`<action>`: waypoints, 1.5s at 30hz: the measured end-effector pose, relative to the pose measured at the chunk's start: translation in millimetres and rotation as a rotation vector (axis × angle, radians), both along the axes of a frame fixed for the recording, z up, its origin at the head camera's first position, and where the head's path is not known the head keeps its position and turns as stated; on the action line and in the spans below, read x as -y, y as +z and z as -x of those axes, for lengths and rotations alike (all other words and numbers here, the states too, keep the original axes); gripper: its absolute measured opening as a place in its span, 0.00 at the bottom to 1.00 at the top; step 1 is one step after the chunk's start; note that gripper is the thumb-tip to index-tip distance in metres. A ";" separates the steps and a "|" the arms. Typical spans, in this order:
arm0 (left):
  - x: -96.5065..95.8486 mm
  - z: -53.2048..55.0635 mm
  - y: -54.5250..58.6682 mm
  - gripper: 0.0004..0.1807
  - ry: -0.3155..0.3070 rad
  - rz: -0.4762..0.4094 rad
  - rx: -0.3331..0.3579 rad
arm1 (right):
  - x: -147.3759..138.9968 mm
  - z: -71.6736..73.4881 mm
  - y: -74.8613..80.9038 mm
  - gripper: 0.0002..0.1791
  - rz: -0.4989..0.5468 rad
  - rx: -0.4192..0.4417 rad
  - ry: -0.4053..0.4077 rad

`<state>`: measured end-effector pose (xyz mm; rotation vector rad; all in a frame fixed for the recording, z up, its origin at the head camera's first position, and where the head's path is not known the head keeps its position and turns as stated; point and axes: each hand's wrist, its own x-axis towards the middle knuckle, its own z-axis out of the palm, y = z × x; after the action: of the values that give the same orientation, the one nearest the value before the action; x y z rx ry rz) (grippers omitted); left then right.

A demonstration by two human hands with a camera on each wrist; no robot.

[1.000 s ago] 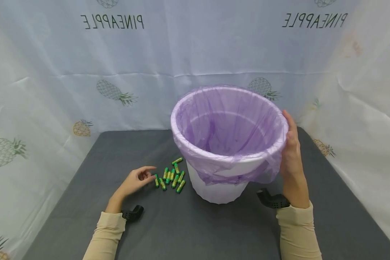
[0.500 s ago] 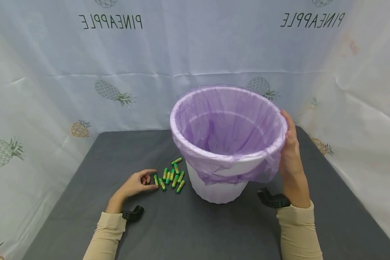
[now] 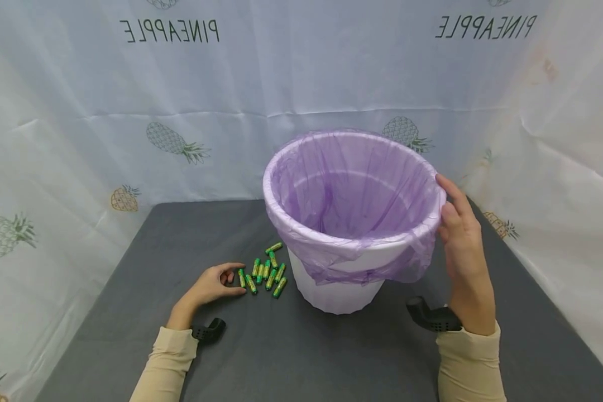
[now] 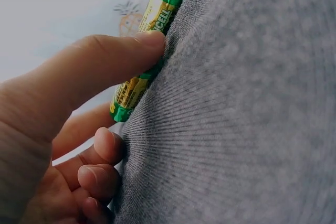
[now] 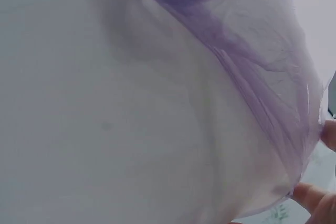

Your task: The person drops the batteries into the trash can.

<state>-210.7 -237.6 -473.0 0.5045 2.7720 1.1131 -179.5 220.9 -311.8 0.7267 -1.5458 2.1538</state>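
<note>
My left hand rests low on the table, thumb and index finger spread on either side of a green-and-gold AA-type battery. In the left wrist view the thumb crosses in front of a battery, hiding part of it; the other fingers curl beneath. Contact there is hard to judge. Several more batteries lie clustered to the right. My right hand touches the right rim of a white trash bin lined with a purple bag; its fingertips meet the bag's edge in the right wrist view.
The bin stands upright on a dark grey table, right beside the batteries. Behind and at the sides hangs a white pineapple-print curtain. A black wrist mount sits on each arm.
My left thumb and index finger have opened around the leftmost battery. My right hand has swung slightly outward, its fingertips still at the rim. The bin and batteries stay in place.
</note>
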 end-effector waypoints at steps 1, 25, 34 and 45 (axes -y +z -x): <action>0.2 0.4 0.8 0.30 0.001 0.003 -0.003 | -0.1 -0.2 0.5 0.23 -0.009 -0.006 0.005; 0.9 3.3 4.4 0.26 0.066 -0.136 -0.065 | 3.3 -2.7 0.2 0.20 -0.048 0.044 -0.098; -2.3 -1.5 18.3 0.27 0.102 -0.168 -0.115 | 0.9 -1.9 -1.9 0.23 -0.088 0.068 -0.096; -12.1 -8.4 51.4 0.25 0.114 -0.216 -0.226 | 0.5 1.5 -4.9 0.26 -0.122 0.052 -0.083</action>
<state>-202.4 -225.5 -421.6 0.5308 2.9185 1.4779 -181.0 220.4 -316.7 0.6371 -1.7159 2.0475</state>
